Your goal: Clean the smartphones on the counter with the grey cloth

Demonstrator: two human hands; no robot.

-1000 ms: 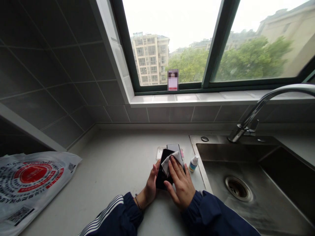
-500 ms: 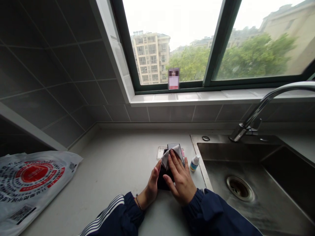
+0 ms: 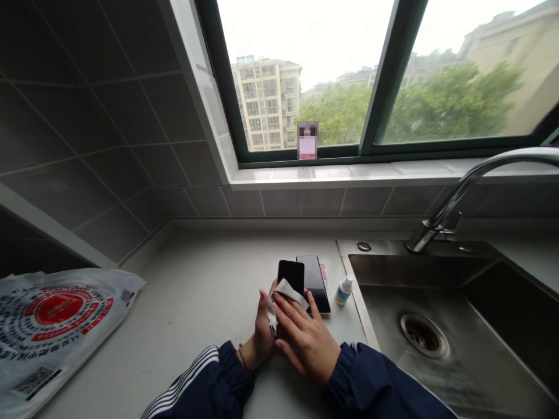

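Observation:
In my left hand (image 3: 262,333) lies a black smartphone (image 3: 292,272), its far end tilted away from me. The fingers wrap its left edge and are mostly hidden beneath it; the thumb points up. My right hand (image 3: 309,342) presses a light grey cloth (image 3: 283,288) onto the phone's screen, with fingers laid together across it. The cloth covers the lower-middle part and folds over the left edge. Just right of it, a second dark phone (image 3: 315,285) rests on the counter, with a pinkish edge showing behind it. A small white-capped spray bottle (image 3: 344,290) stands beside that.
A steel sink (image 3: 371,337) with a chrome faucet (image 3: 454,195) takes up the right side. On the left lies a white plastic bag (image 3: 100,285) with red print. The pale countertop (image 3: 196,291) runs back to a tiled wall below the window.
Both hands have shifted left and toward me with the phone. The cloth has slid from the phone's far end to its lower middle, uncovering the upper screen and the second phone.

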